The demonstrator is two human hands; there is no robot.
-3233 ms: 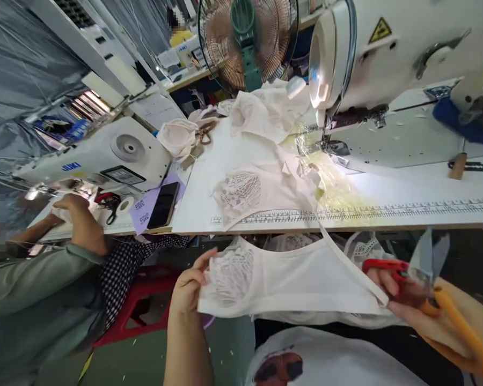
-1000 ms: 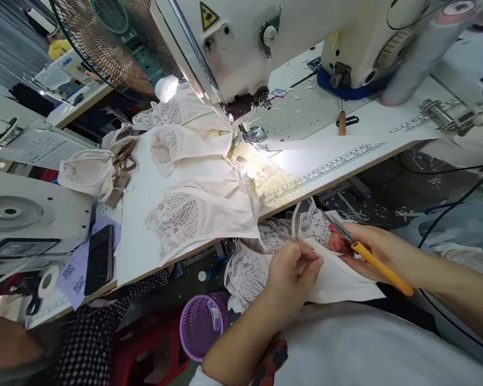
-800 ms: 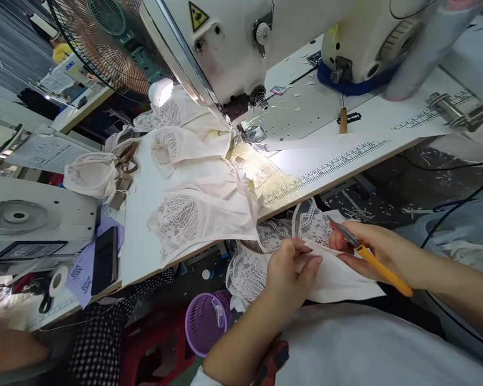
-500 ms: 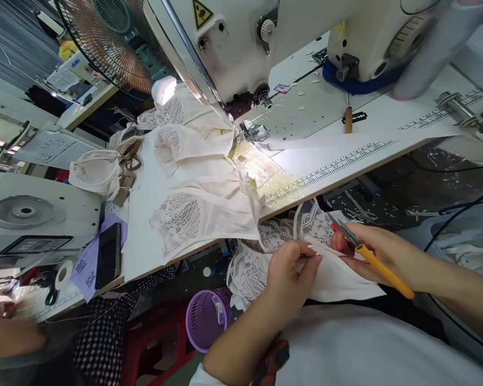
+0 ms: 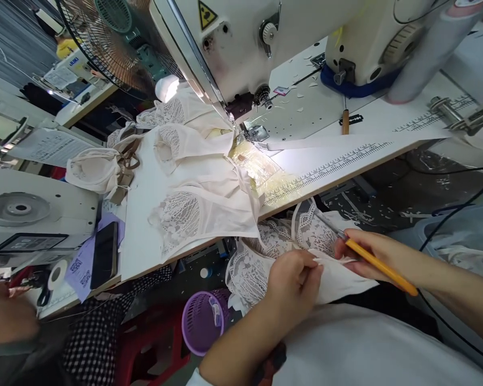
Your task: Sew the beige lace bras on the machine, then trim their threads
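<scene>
A white lace bra (image 5: 247,276) lies over my lap at the table's front edge, its lace cups toward the table. My left hand (image 5: 293,276) is closed, thumb and forefinger pinching the plain white fabric at the bra's edge. In my right hand (image 5: 368,254) are small scissors (image 5: 380,264) with an orange handle; the metal blades point up and left over the lace. The right fingertips also rest by the fabric edge, close to the left hand. On the table just ahead lies another lace bra piece (image 5: 209,212), partly under the machine needle area.
A sewing machine (image 5: 241,59) stands over the table (image 5: 145,236), with a lit lamp and a fan (image 5: 132,48) behind. A phone (image 5: 104,254) lies at left. Below are a purple basket (image 5: 203,321) and a red stool (image 5: 156,343). A co-worker's hand (image 5: 8,316) is at far left.
The scissors have turned in my right hand, so the blades look narrower and closer together. My right hand has shifted slightly; the left keeps its pinch on the bra. The view has moved a little.
</scene>
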